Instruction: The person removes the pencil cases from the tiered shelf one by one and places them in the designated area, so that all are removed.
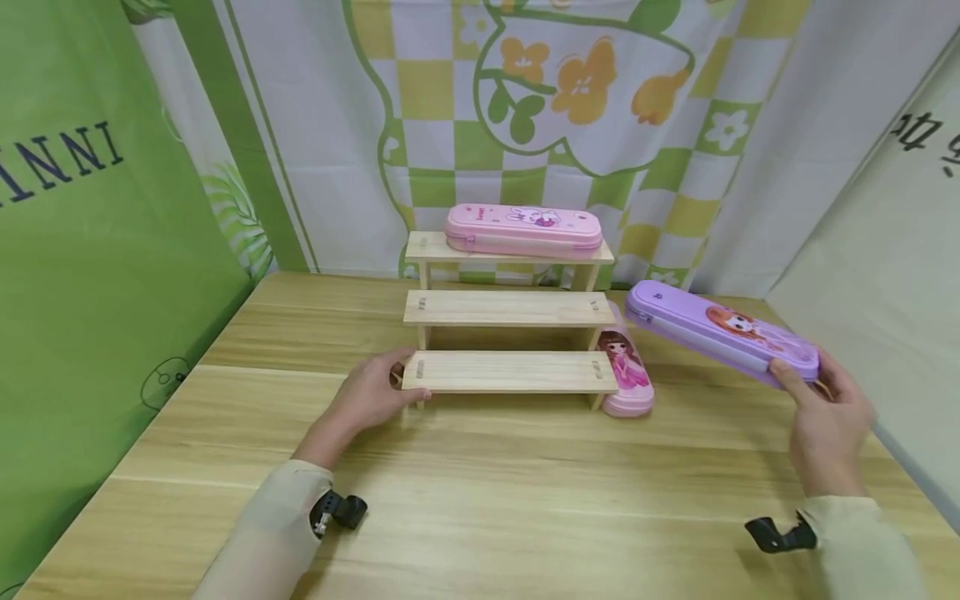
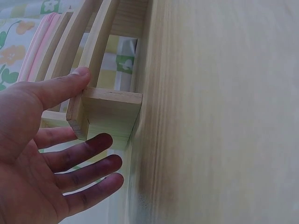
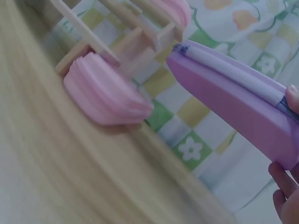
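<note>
A purple pencil case (image 1: 720, 329) with a red-haired doll picture is held by its near right end in my right hand (image 1: 832, 425). It is tilted above the table, right of a three-step wooden shelf stand (image 1: 510, 308). My left hand (image 1: 375, 387) holds the left end of the lowest board between thumb and index finger; the left wrist view shows the other fingers (image 2: 88, 182) extended beside it. On the top step lies a pink pencil case (image 1: 525, 229) with a bunny print. Another pink pencil case (image 1: 628, 375), with a doll in a pink dress, lies on the table, partly hidden by the stand's right side.
The wooden table (image 1: 525, 500) meets a patterned curtain (image 1: 435, 133) behind the stand. A green cloth (image 1: 97, 292) hangs at the left and a pale one (image 1: 885, 242) at the right. A thin black cable (image 1: 167, 379) lies by the left table edge.
</note>
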The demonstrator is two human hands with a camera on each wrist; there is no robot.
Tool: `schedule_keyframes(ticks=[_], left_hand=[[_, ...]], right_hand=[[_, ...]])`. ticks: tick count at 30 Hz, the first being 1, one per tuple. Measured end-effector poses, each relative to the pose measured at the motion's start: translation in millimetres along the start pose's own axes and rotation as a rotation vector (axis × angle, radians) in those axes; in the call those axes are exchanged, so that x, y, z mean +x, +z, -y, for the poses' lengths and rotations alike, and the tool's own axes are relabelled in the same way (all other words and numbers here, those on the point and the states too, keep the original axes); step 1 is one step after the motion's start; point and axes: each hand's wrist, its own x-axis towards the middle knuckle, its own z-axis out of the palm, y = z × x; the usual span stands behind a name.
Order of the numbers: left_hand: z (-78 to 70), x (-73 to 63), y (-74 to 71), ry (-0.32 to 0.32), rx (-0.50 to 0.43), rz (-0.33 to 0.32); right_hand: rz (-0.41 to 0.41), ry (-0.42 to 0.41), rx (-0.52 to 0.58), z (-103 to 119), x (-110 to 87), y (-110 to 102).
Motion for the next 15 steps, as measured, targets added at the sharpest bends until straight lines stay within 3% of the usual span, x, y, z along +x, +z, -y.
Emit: schedule_keyframes(ticks=[3,10,15], left_hand=[[-0.1,0.3,-0.1,0.000,-0.002,-0.003],[0.2,1.1,0.2,0.012,0.002,-0.006],[1.4,1.6,0.9,0.007,0.004,-0.005]], right_hand=[[-0.052,0.015,-0.041,-3.2,2.0,-6.0],[-0.116,0.017,-0.327,-19.2,8.9,-14.0],[-0.144,0.007,-0.365,-34.1,11.8,-10.1]])
